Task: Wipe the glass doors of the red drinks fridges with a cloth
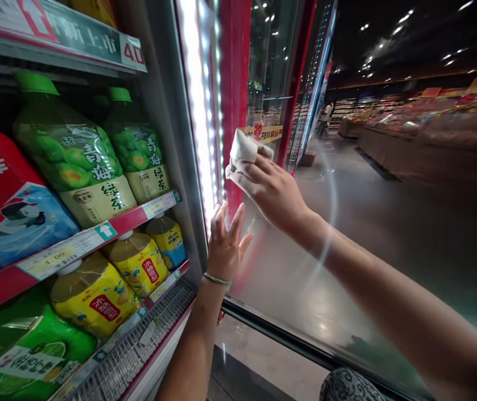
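Note:
My right hand (271, 186) is closed round a folded white cloth (244, 147) and presses it on the glass door (305, 289), near a yellow sticker strip (272, 133). Lower and to the left, my left hand (225, 236) has its fingers apart and holds nothing. Those fingertips are by the bright light strip and red frame (236, 100) at the door's edge; whether they touch is unclear. A thin green band circles the left wrist.
Shelves on the left hold green tea bottles (85, 161), yellow-labelled drink bottles (96, 295) and a red and blue pack (8, 200). A wire rack (138, 340) runs along the bottom. Beyond the glass are a shop floor and a long display (430, 139).

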`<move>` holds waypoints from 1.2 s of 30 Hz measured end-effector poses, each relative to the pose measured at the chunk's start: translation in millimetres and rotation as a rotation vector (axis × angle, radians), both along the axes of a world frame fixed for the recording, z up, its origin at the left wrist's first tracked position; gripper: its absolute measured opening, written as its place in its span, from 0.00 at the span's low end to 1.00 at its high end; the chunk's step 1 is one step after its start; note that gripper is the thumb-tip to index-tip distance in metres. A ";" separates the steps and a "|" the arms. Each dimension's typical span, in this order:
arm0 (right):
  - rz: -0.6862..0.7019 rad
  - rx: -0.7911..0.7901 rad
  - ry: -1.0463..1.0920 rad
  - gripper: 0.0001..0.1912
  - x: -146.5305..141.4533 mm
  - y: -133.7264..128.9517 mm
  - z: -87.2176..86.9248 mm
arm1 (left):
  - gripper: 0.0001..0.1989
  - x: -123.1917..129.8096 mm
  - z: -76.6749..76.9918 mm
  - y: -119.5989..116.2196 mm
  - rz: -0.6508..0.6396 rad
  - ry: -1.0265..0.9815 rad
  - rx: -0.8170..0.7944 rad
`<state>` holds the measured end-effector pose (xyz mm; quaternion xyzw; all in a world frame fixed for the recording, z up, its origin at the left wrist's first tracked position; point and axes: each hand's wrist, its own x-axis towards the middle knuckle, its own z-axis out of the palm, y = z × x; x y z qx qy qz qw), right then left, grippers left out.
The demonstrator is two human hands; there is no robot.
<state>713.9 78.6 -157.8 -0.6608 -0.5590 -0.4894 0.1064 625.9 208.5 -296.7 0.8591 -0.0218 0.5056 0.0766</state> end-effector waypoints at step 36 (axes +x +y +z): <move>-0.207 0.211 -0.070 0.21 -9.1 -110.4 -22.3 | 0.40 5.6 13.1 -61.4 -0.041 -0.052 -0.029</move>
